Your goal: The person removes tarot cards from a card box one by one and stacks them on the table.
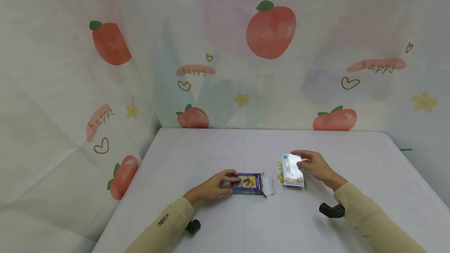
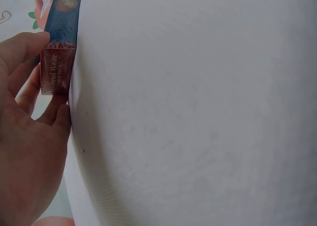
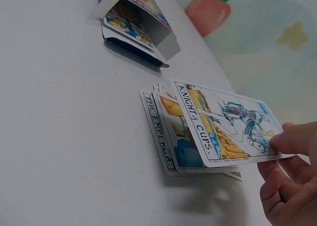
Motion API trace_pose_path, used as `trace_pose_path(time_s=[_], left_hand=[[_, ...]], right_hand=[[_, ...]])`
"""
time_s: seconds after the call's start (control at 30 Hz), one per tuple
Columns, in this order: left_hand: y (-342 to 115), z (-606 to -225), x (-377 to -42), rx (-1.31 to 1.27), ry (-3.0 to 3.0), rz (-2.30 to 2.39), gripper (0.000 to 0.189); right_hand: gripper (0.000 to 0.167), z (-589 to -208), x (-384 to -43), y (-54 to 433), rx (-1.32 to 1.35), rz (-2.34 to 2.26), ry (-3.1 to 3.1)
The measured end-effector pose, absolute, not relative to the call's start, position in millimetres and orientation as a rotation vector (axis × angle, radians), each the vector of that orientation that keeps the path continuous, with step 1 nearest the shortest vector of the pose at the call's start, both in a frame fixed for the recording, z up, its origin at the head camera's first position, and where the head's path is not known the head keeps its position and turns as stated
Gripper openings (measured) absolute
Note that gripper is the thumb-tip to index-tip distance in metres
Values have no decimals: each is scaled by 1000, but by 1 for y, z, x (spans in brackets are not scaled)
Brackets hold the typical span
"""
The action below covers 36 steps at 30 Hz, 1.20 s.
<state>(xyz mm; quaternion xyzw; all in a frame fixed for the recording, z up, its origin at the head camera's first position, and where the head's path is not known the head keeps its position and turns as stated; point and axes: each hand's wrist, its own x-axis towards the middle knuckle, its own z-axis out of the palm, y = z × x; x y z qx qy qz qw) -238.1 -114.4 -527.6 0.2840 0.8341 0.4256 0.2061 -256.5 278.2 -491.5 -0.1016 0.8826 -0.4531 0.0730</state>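
My left hand [image 1: 212, 186] grips the closed end of a blue tarot card box [image 1: 247, 183], which lies on the white table with its flap end toward the right. The right wrist view shows the box's end open, with tarot cards [image 3: 126, 24] inside. Between thumb and fingers, my right hand [image 1: 319, 168] pinches a tarot card [image 3: 233, 122] lettered "Knight of Cups". This card is tilted over a small loose pile that includes the Emperor card [image 3: 157, 137]. It partly covers the pile. In the left wrist view, the box's red end [image 2: 57, 72] shows between thumb and fingers.
A white cloth covers the table [image 1: 242, 221]. Behind it and to the left hangs a curtain [image 1: 225, 50] printed with fruit, hearts and "happy". Black devices [image 1: 332, 210] sit under both wrists.
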Motion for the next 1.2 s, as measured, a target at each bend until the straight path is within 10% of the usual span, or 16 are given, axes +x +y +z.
trace_pose_path(time_s=[1.2], left_hand=[[-114,-526,-238,786,2336,1161,48]], right_hand=[[40,-524,-279,266,-192,-1216,2747]])
